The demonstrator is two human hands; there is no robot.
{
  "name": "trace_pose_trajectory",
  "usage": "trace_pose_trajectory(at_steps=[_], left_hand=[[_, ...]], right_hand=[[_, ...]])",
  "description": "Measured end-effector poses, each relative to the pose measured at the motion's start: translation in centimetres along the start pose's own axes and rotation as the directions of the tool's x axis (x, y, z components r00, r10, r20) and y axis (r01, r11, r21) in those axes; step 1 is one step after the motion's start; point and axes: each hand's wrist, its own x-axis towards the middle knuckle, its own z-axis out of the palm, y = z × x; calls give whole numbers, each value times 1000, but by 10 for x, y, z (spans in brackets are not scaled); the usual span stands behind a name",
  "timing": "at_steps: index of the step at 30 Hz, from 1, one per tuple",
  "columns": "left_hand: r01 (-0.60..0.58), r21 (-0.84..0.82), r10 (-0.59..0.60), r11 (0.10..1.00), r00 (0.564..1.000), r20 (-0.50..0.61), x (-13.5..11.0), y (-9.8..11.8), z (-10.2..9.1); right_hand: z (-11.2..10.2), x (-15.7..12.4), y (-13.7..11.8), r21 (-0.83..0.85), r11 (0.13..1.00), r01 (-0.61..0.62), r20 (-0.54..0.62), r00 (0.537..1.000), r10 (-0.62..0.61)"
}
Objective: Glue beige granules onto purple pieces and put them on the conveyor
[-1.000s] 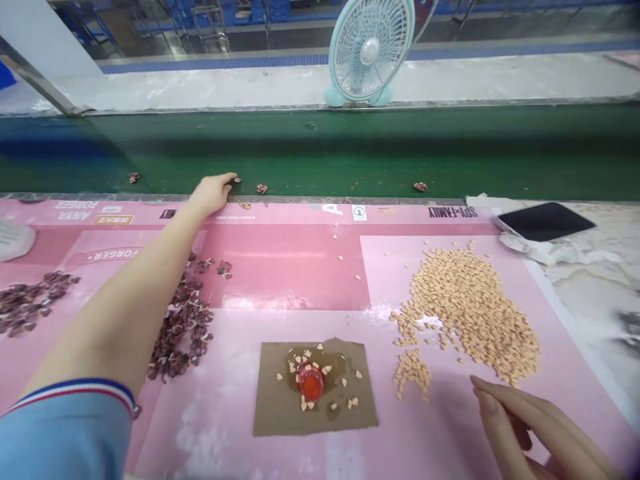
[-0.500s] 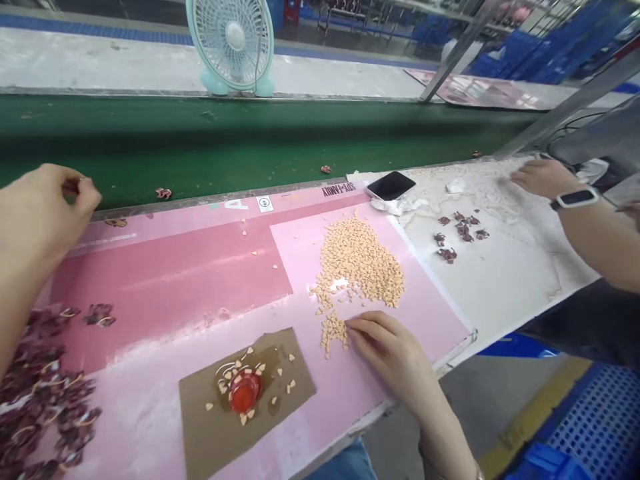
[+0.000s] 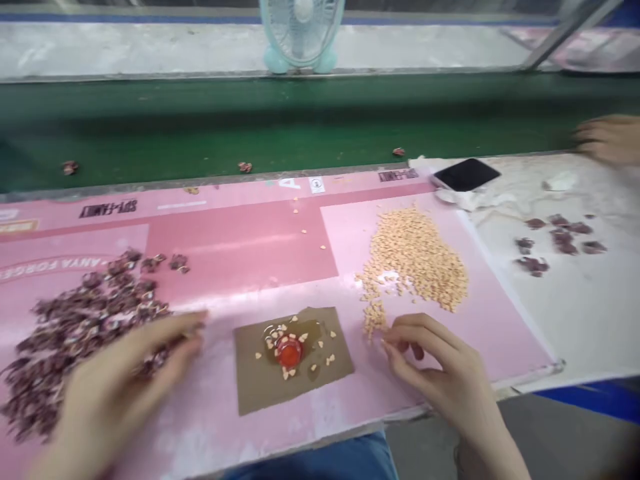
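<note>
My left hand [image 3: 135, 380], blurred, is over the right edge of a heap of small dark-red, crumpled-looking pieces [image 3: 75, 340]. Its thumb and forefinger are bent together; what lies between the tips is unclear. My right hand [image 3: 440, 367] rests at the near end of a small group of beige pieces [image 3: 374, 317], thumb and forefinger pinched at its edge. Behind that spreads a larger pile of beige pieces [image 3: 420, 257]. Between my hands lies a brown card [image 3: 250, 393] with a red round cap-like thing [image 3: 290, 353], a shiny wet puddle and several scattered beige pieces.
A green belt [image 3: 190, 147] runs beyond the pink sheet [image 3: 240, 247], with dark-red pieces [image 3: 245, 167] on it. A fan [image 3: 303, 33] stands behind. To the right are a phone [image 3: 467, 175], more dark-red pieces [image 3: 563, 237] and another person's hand [image 3: 610, 139].
The view has turned left. My left hand has come from beside the green belt down to the dark-red heap. My right hand stays at the beige pieces, its fingers more bent.
</note>
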Motion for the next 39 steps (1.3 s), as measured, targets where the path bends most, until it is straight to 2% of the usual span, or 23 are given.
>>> trace_pose_trajectory(at_steps=[1,2,4,6,8,11,12,14,17,21,25,29,32,35,37,39], left_hand=[[-61,-120,67,991,997,48,-11,21,8],[-57,-236,90,970,988,129,-20,40,16],[15,-428,84,904,974,212,-31,70,31],[129,-547,21,827,965,260,-39,87,43],[276,-643,-66,715,941,331,-48,94,51],[484,-733,-179,477,871,458,-60,96,56],[521,-744,-200,418,852,484,-64,95,57],[536,-762,-218,364,844,489,-70,94,60],[477,-778,-232,409,879,417,-75,92,63],[362,-696,-259,621,932,253,-72,95,63],[161,-533,-161,831,986,47,-66,99,61],[23,-328,-32,944,999,-22,-68,98,64],[-46,-253,38,966,999,-35,-69,93,66],[-15,-300,7,954,1000,-28,-68,89,65],[74,-439,-73,896,997,19,-72,89,62],[182,-610,-157,771,983,94,-83,90,57]], right_hand=[[5,2,-11,93,995,20,-2,1000,-20],[10,4,-23,178,983,52,3,999,-53],[23,7,-46,312,942,128,1,991,-134],[35,8,-63,385,906,178,-7,982,-190],[42,7,-71,418,889,189,14,977,-215],[39,5,-72,415,886,208,69,964,-258],[37,4,-71,399,890,219,79,959,-271],[33,3,-70,351,908,230,93,956,-279],[33,0,-72,329,926,184,108,967,-230],[46,-3,-81,358,928,105,32,992,-124],[52,-4,-87,265,960,85,-21,996,-82],[54,-4,-89,149,984,98,-58,994,-90],[56,-4,-90,124,987,105,-113,989,-91],[56,-4,-87,111,988,112,-105,989,-101],[54,-1,-81,71,990,121,-89,989,-115],[50,4,-72,-23,988,151,-86,985,-153]])
